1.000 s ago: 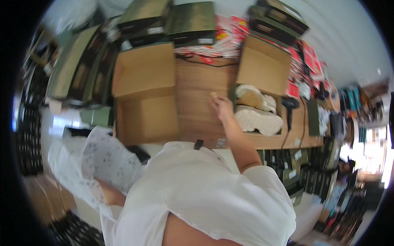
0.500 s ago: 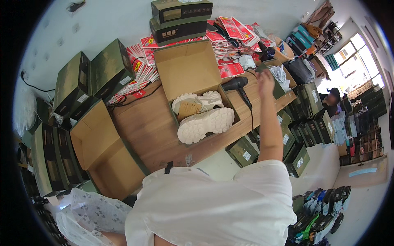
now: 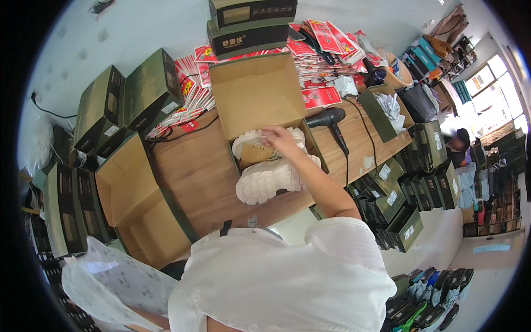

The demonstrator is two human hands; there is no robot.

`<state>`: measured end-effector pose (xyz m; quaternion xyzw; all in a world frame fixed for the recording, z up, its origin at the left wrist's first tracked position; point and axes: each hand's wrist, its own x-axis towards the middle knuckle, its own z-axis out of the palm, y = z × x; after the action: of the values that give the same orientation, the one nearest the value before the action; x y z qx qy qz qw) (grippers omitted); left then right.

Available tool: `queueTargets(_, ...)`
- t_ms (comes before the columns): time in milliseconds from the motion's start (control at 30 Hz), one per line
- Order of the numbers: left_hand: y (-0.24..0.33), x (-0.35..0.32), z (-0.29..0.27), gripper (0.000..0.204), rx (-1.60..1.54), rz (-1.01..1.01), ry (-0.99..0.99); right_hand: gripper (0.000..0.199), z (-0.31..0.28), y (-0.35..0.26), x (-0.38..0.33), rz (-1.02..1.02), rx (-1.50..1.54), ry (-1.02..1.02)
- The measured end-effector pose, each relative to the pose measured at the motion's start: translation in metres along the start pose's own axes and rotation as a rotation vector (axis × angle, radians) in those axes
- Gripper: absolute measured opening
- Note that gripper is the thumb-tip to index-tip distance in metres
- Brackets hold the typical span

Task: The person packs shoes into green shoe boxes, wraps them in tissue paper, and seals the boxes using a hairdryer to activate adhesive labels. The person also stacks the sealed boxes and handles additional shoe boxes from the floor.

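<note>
My right hand (image 3: 280, 139) is over the box of shoes, fingers bent and drawn together at the tan upper of one shoe. Whatever they hold, if anything, is too small to make out. Two chunky cream-soled shoes (image 3: 265, 181) lie in the open shoe box (image 3: 251, 91), whose brown lid stands raised behind them. The nearer shoe shows its sole. At the lower left, my left forearm (image 3: 149, 317) runs under a sheer white patterned sheet (image 3: 124, 279); the fingers of my left hand are hidden.
An empty open shoe box (image 3: 138, 207) stands left of the table. A black hair dryer (image 3: 330, 117) and a small box of crumpled white paper (image 3: 390, 108) lie to the right. Red printed packets (image 3: 321, 69) fill the back. Stacked green boxes (image 3: 149, 83) flank the table; a person (image 3: 458, 145) is far right.
My right hand has swung left from near the box of white paper to above the shoes. The sheer sheet has lifted and spread leftward. The view has shifted slightly.
</note>
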<state>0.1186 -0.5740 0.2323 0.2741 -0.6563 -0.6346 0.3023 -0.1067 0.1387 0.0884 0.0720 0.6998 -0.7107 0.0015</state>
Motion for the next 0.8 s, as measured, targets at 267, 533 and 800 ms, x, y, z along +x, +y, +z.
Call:
queueTargets(267, 0.076, 0.054, -0.003, 0.050, -0.130, 0.145, -0.117, 0.032, 0.212, -0.081, -0.088, 0.071, 0.041, -0.883)
queueTargets(533, 0.146, 0.103, 0.033, 0.049, -0.594, 0.187, -0.356, 0.096, 0.365, -0.092, -0.143, 0.794, 0.138, -1.673)
queueTargets(800, 0.107, 0.099, 0.007, 0.061, -0.738, 0.161, -0.173, 0.078, 0.446, -0.126, -0.240, 0.436, 0.037, -1.497)
